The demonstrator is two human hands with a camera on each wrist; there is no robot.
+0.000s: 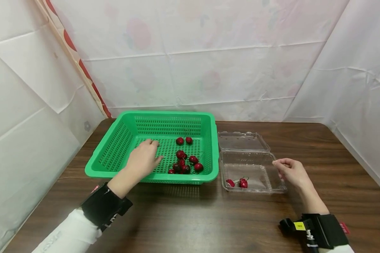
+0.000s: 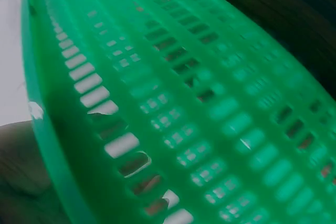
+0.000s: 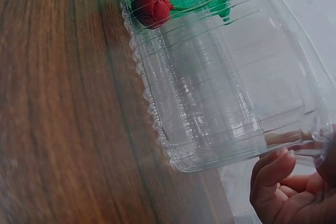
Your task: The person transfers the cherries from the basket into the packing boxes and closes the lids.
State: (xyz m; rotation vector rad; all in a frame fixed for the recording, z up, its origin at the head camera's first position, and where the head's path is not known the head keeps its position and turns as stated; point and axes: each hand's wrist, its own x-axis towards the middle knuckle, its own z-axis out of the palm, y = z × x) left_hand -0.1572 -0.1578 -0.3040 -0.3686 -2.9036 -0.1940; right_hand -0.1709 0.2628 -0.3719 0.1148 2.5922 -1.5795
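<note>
My left hand (image 1: 143, 159) hovers over the left part of a green plastic basket (image 1: 213, 140), fingers relaxed and nothing held. Several dark red cherries (image 1: 193, 159) lie in the basket to the right of that hand. In the left wrist view the slotted basket wall (image 2: 210, 66) fills most of the picture. With thumb and fingers my right hand (image 1: 292, 172) pinches the right rim of a clear plastic clamshell box (image 1: 250, 163). Two cherries sit at the box's front left, one of them a wrinkled red cherry (image 3: 151, 6) with a green stem.
The box's lid (image 1: 242, 141) lies folded back behind it, close to the basket's right side. Everything stands on a dark wooden table (image 1: 190, 218). White patterned sheets (image 1: 190, 63) hang behind and at both sides.
</note>
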